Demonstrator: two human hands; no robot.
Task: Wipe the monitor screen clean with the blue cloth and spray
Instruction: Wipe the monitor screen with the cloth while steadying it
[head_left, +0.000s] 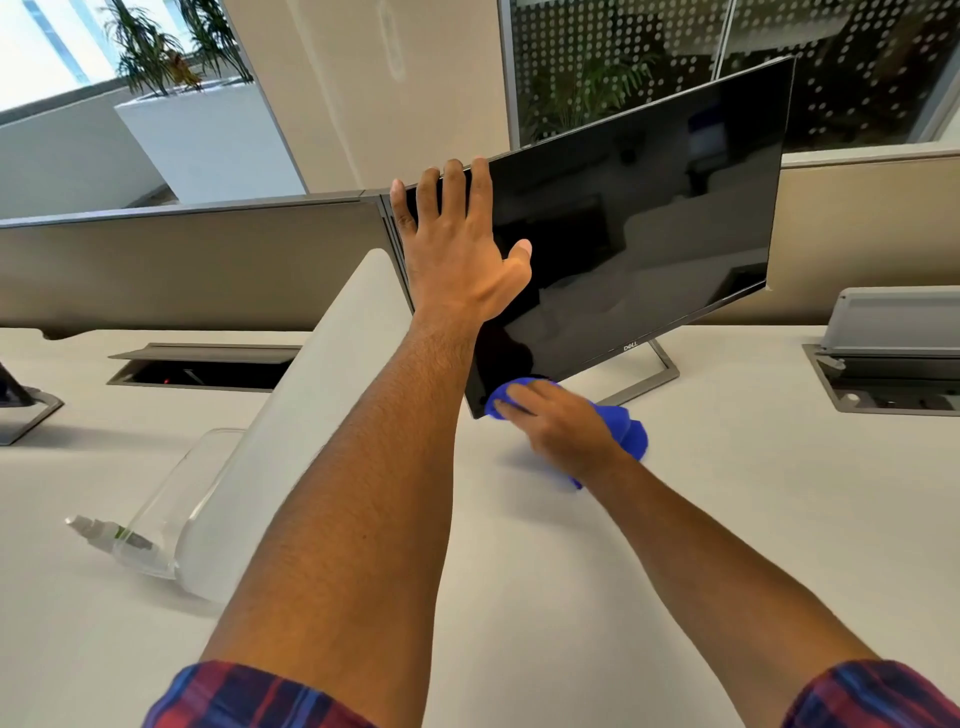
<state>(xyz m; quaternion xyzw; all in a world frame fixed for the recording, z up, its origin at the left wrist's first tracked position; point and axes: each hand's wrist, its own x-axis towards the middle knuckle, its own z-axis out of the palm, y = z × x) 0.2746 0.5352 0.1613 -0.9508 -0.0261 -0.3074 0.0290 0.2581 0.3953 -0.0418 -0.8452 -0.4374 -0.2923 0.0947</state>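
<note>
Clear plastic on your far left is the spray bottle (122, 543), lying on its side on the desk (727, 493), well apart from both hands. Next, your left hand (457, 249) steadies the monitor (649, 208), its fingers hooked over the top left corner, thumb spread on the glass. Your right hand (558, 423) presses the bunched blue cloth (631, 431) against the bottom left corner, so the unwiped screen probably runs rightward and up along its long axis.

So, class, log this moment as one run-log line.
left hand: holds monitor top corner | right hand: presses blue cloth on lower screen corner | spray bottle: lying on desk
</note>
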